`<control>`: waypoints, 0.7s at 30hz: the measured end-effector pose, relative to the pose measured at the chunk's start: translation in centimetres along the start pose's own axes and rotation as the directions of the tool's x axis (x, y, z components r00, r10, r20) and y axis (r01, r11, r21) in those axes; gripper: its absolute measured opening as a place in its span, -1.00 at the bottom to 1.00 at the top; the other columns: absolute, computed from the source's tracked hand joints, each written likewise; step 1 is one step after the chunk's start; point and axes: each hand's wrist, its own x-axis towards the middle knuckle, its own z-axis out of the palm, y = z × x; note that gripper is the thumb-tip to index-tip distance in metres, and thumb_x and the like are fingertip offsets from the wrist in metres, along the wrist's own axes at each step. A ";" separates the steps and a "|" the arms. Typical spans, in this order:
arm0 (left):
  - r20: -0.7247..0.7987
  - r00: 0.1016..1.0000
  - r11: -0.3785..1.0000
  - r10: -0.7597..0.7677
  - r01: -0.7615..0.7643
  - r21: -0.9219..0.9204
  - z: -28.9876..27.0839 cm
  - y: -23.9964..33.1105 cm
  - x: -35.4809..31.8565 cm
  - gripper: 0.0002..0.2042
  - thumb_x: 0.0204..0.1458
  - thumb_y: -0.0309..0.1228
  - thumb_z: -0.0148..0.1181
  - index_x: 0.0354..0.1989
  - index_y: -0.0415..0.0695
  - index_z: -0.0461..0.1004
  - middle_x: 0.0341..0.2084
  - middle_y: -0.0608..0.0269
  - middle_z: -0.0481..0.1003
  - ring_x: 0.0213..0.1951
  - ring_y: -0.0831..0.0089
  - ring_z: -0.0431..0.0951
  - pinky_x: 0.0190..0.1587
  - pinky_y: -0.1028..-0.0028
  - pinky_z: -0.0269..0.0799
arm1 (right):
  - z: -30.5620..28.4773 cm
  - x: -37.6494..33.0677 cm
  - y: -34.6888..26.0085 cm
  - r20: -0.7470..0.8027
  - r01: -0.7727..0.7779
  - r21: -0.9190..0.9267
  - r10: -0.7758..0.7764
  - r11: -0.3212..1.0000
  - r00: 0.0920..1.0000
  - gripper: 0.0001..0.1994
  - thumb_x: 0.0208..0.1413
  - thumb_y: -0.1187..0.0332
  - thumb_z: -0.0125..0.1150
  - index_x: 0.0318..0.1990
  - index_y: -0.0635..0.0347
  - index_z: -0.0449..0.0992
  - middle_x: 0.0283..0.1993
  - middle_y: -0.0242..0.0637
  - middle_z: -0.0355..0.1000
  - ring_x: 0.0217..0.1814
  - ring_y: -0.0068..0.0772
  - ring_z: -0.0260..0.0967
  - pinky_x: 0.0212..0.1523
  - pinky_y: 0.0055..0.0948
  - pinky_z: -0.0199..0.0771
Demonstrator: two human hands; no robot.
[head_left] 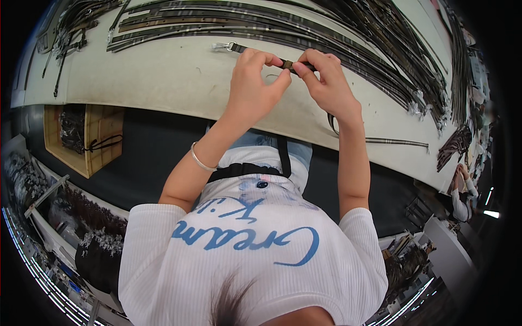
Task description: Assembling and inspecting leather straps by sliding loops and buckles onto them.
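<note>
A narrow dark strap (238, 48) stretches between my two hands above the pale table. At its left end is a metal clasp (232, 46) with clear plastic (219, 47) around it. My left hand (251, 81) is closed on the strap, thumb and fingertips meeting just left of a small brown loop (287, 64). Right of that loop, my right hand (329, 84) pinches the strap between thumb and fingers. Below my right wrist a thin strap length (397, 142) curves down and lies along the table to the right; my hand hides where it joins.
Many long dark and plaid straps (217, 22) lie across the far side of the table (157, 76). More straps hang over at the left (60, 49) and right (459, 70). A wooden box (100, 136) stands below the table's left edge. Another person (463, 190) is at the far right.
</note>
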 end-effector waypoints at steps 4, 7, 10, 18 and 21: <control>0.044 0.999 0.999 -0.023 0.021 0.048 -0.3 0.2 0.2 -0.83 -0.13 -0.45 0.26 -0.38 -0.25 0.48 -0.41 0.22 0.41 -0.37 0.43 0.32 -0.27 0.49 0.29 | 0.4 -0.1 -0.2 0.009 -0.001 0.009 0.001 1.000 1.000 -0.89 0.10 0.40 0.10 -0.43 0.21 0.43 -0.62 -0.34 0.27 -0.49 -0.33 0.21 0.02 -0.30 0.02; -0.019 0.993 0.992 -0.118 0.119 0.047 1.0 0.2 -0.1 -0.80 -0.15 -0.38 0.27 -0.40 -0.25 0.46 -0.42 0.14 0.39 -0.32 0.25 0.40 -0.22 0.35 0.31 | 1.3 -0.1 -0.9 -0.067 -0.014 -0.043 0.011 0.999 0.998 -0.90 0.09 0.42 0.10 -0.43 0.20 0.42 -0.60 -0.34 0.29 -0.47 -0.32 0.22 -0.01 -0.27 0.03; -0.144 0.966 0.976 -0.214 0.207 -0.064 2.1 1.0 -0.7 -0.84 -0.05 -0.45 0.24 -0.35 -0.27 0.46 -0.38 0.27 0.42 -0.36 0.53 0.32 -0.28 0.52 0.29 | 2.0 0.0 -0.9 -0.187 0.016 -0.089 -0.033 0.996 0.982 -0.91 0.08 0.44 0.11 -0.45 0.19 0.41 -0.58 -0.35 0.30 -0.47 -0.32 0.21 -0.04 -0.27 0.04; -0.033 0.961 0.727 -0.275 0.185 -0.661 2.1 0.9 -1.0 -0.85 0.08 -0.56 0.17 -0.20 -0.30 0.41 -0.30 0.26 0.48 -0.27 0.60 0.47 -0.17 0.62 0.38 | 2.5 0.2 0.2 -0.308 0.134 0.008 -0.125 0.991 0.943 -0.91 0.07 0.44 0.14 -0.44 0.18 0.41 -0.56 -0.35 0.30 -0.48 -0.32 0.22 -0.13 -0.32 0.09; -0.031 0.958 0.701 -0.284 0.185 -0.689 1.7 0.6 -0.8 -0.84 0.09 -0.57 0.16 -0.18 -0.31 0.40 -0.32 0.25 0.49 -0.25 0.60 0.49 -0.16 0.62 0.40 | 2.6 0.5 -0.7 -0.291 0.089 0.115 -0.052 0.989 0.955 -0.91 0.07 0.43 0.16 -0.43 0.19 0.41 -0.54 -0.32 0.30 -0.47 -0.27 0.23 -0.21 -0.32 0.16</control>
